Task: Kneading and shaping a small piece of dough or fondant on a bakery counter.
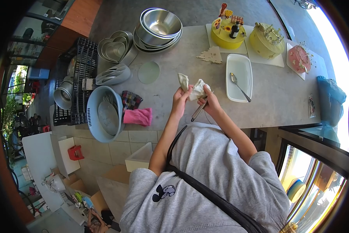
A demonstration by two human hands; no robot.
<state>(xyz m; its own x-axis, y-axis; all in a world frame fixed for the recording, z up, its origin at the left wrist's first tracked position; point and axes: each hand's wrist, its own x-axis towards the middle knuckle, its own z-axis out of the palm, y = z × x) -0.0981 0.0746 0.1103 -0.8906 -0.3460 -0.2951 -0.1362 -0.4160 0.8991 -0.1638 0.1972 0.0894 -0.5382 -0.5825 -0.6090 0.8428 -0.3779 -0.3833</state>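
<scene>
A white cloth (198,89) is bunched between my two hands above the grey table. My left hand (180,100) pinches one part of it, and a loose corner sticks up past the fingers. In my right hand (211,102) are the cloth's other side and a utensil with a metal handle (199,111). The handle slants down toward my body; the utensil's far end is hidden by the cloth and fingers. To the right of my hands stands a white rectangular dish (229,72) with a metal spoon (239,86) resting in it.
Decorated yellow (224,40), pale green (263,43) and pink (297,59) cakes stand at the back right. Stacked steel bowls (162,24) and heart-shaped pans (116,49) sit back left. A blue basin (91,116), pink cloth (138,117) and black crate (85,64) are left.
</scene>
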